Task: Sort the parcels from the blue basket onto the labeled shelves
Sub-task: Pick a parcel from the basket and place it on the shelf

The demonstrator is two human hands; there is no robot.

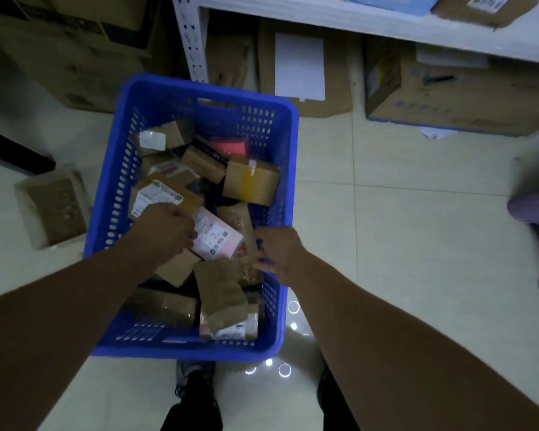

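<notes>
Shoe [195, 377] at 6 o'clock on tile floor [402, 244]. Blue basket [199, 346] at centre, full of brown parcels [251, 181]. Left hand [168, 228]: inside basket, fingers curled on edge of pink parcel [221, 241], gripping it. Right hand [277, 248]: at basket's 3 o'clock rim, fingers curled over it. White shelf [355, 20] at 1 o'clock, cardboard box [479, 7] on top; cartons [448, 98] beneath.

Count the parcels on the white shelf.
2: a blue parcel at the top edge, a brown box right of it. The shelf leaves the frame; others may be hidden.
</notes>
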